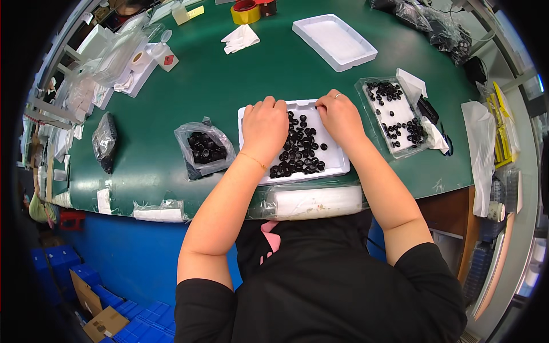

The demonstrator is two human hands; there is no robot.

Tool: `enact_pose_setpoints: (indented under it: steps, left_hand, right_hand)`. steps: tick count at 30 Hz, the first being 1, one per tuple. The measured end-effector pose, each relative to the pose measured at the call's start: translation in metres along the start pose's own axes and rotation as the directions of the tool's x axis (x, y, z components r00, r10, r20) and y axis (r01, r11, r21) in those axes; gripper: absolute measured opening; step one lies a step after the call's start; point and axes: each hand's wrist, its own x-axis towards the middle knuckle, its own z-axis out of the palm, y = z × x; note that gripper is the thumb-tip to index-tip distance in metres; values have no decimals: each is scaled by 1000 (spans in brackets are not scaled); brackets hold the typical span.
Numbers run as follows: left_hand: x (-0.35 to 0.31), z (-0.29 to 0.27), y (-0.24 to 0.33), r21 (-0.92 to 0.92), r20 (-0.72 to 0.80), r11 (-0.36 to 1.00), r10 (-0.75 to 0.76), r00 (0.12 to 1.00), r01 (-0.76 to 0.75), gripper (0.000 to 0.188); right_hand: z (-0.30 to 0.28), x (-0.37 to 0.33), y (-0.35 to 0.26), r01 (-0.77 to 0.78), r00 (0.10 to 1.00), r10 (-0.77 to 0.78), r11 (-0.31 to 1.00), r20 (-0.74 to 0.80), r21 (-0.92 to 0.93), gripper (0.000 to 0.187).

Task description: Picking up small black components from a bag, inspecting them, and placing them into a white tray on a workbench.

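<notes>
A white shallow tray (337, 162) lies before me on the green table, with many small round black parts (297, 150) loose in its middle and near side. Over the tray's far left part is my left hand (266, 128), its fingers curled down; the fingertips and whatever they hold are hidden. At the far right, my right hand (340, 117) pinches with thumb and forefinger, and a small dark piece shows at the tips. To the left stands an open clear bag (184, 137) of similar black parts. A clear-wrapped tray (394, 117) on the right holds more of them in two groups.
An empty-looking white tray (334, 40) sits farther back. Beyond are a white cloth (241, 39) and yellow tape (246, 12). Another filled bag (105, 142) lies far left, near a white bottle (164, 56). A plastic-covered white pad (318, 202) lines the table's front edge.
</notes>
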Motion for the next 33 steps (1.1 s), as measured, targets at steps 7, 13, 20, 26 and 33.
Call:
enact_pose_setpoints:
  steps: [7,13,20,26,33]
  left_hand:
    - [-18,-34,11,-343,148,928,-98,984,144,8]
    - [-32,-61,20,-732,424,455,-276,862,506,10]
    - [-49,-103,36,-927,370,-193,-328,869,322,30]
    - [-52,-140,47,-951,301,-175,-342,890,255,41]
    - [-58,-151,50,-977,99,143,-358,928,159,50]
  right_hand:
    - [-2,1,3,42,999,-42,999,23,-4,6]
    - [-7,5,1,73,997,-72,997,22,-19,8]
    - [-53,-17,-61,-198,980,122,603,156,773,8]
    - [-98,-39,-106,-319,941,-58,179,334,931,16]
    - [-108,-44,-116,5,973,-217,385,85,923,20]
